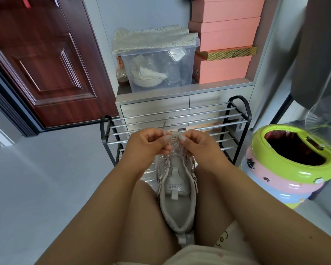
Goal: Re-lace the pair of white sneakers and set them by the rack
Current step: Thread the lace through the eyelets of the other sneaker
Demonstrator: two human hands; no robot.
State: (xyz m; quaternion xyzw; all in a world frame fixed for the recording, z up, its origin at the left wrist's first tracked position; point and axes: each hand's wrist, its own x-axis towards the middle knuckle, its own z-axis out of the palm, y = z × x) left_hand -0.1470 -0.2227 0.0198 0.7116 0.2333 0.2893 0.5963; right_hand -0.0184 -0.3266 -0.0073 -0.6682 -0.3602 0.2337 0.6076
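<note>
Nearest, the white sneaker [177,196] lies wedged between the person's thighs, heel toward the body and toe under both hands; it looks light, with a soft mesh upper that would give under pressure, so the firmer heel or sole is probably the better place to hold. Over the toe, the left hand [149,144] and right hand [196,144] sit close together, fingers curled, each pinching the thin lace [164,125]; it looks limp and slippery, best held near its stiff tip. Beyond the hands stands the shoe rack [180,119]; no second sneaker shows.
</note>
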